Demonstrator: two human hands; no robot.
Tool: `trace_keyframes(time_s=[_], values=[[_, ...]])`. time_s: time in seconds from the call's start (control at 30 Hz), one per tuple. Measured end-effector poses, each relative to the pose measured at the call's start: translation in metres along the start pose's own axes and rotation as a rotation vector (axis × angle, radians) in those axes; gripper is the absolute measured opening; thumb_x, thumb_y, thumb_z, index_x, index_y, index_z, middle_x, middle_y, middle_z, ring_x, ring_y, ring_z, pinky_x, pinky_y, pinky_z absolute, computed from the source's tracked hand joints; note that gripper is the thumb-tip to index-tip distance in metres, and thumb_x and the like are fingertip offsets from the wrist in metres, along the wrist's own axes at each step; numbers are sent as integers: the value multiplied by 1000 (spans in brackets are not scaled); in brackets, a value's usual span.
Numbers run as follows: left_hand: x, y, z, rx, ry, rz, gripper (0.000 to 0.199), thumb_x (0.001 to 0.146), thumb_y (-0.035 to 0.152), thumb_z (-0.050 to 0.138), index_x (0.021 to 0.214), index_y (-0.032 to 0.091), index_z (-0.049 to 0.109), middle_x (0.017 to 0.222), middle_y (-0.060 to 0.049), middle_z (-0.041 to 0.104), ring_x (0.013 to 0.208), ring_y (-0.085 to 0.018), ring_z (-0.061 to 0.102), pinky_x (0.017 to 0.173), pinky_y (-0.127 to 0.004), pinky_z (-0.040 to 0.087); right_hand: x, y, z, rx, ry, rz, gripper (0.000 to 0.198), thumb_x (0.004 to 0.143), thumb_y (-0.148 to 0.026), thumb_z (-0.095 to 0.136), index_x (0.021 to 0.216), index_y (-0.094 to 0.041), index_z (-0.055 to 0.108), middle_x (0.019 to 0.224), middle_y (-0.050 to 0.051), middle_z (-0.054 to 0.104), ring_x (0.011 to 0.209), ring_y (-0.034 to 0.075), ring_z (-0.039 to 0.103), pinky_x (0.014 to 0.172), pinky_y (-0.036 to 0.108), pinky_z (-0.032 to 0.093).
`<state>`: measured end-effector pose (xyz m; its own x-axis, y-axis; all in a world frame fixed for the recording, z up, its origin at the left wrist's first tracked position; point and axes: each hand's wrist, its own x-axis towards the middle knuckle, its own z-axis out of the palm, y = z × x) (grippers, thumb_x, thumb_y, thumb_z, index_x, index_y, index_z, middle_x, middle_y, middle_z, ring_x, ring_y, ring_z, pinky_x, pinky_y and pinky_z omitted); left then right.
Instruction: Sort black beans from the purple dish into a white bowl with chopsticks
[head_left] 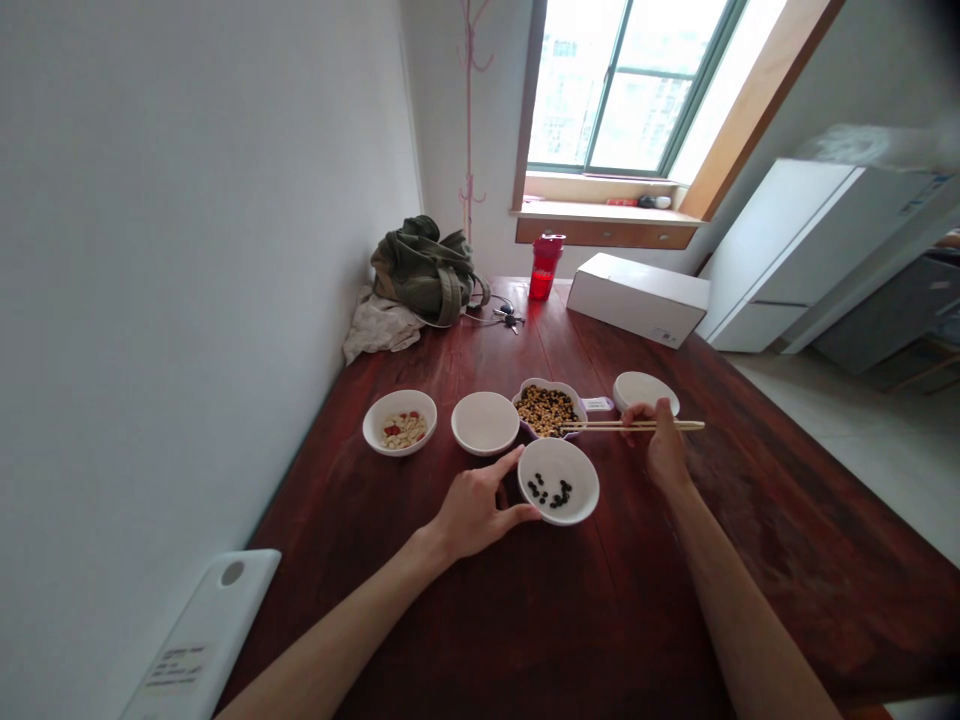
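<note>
Now, head view:
Left hand (476,512): resting on the table (465,620), fingers spread and curved against the left rim of the near bowl (559,480), thumb along its lower edge.
Near bowl: white, closest to the body, holding a few black beans (550,492) gathered near its middle.
Right hand (660,448): fingers closed on a pair of chopsticks (631,426), gripped near their back half.
Chopsticks: level, pointing left, tips at the right rim of the flower-shaped bowl (549,408); whether a bean sits between the tips, cannot tell.
Flower-shaped bowl: just behind the near bowl, filled with mixed yellow and dark beans.
Row of dishes: 1 empty white bowl (485,422) left of the mixed beans, 1 bowl of pale and red pieces (400,422) further left, 1 white dish (645,390) behind the right hand.
Far end of table: green bag (426,268), red cup (545,267), white box (637,297), well apart from the bowls.
</note>
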<state>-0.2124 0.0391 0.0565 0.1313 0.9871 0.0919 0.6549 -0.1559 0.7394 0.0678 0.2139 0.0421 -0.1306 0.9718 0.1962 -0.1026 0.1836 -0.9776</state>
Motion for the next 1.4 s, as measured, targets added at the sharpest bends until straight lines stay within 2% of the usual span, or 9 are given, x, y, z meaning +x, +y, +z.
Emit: trace_keyframes(time_s=[0.63,0.8,0.93,1.03,1.1,1.23,1.3,1.4], values=[[0,-1,1,1,4,15,92,84,65,73,157,22,39,107,-7,77,77,-21,72,72,-28,53,-3,-4,2,-67,53,-1,69,94,-77,38,61,-22,63,52,1,54,47,15,46,45,30,32],[0,-1,0,-4,-5,0,90,85,64,72,158,22,38,95,-4,77,75,-21,71,69,-27,51,-2,0,0,22,97,7,67,93,-77,41,64,-22,65,53,2,56,48,15,48,45,30,33],[0,-1,1,-16,0,-3,92,84,64,73,158,23,38,99,-4,77,73,-20,70,68,-27,51,0,-5,1,188,126,8,65,92,-75,47,62,-22,66,58,3,57,50,15,50,44,29,34],[0,-1,1,-13,-1,-4,91,85,64,72,158,21,38,94,-4,77,73,-20,70,69,-27,51,-2,-17,2,307,51,-6,65,91,-76,49,57,-22,63,58,3,51,52,15,50,43,28,35],[0,-1,1,-10,-5,-5,90,86,64,71,158,21,38,89,-4,76,73,-21,70,69,-27,51,-3,-25,2,349,-51,-1,66,91,-76,49,55,-22,61,55,2,47,53,16,50,44,28,39],[0,-1,0,-12,-5,0,91,84,65,72,157,21,40,92,-4,77,73,-21,70,69,-27,51,-8,-32,3,365,-259,91,66,91,-76,47,57,-22,63,54,3,48,54,18,55,45,31,45],[0,-1,0,-15,-2,-2,92,83,66,73,157,22,40,94,-4,77,73,-21,70,70,-28,51,-9,-31,3,362,-279,117,65,90,-77,48,59,-22,65,54,4,51,56,20,58,44,31,45],[0,-1,1,-17,-3,-7,91,84,65,72,157,22,40,92,-4,77,72,-20,70,70,-28,51,-8,-27,3,362,-241,109,64,90,-76,48,60,-22,66,57,5,55,57,20,60,44,29,46]])
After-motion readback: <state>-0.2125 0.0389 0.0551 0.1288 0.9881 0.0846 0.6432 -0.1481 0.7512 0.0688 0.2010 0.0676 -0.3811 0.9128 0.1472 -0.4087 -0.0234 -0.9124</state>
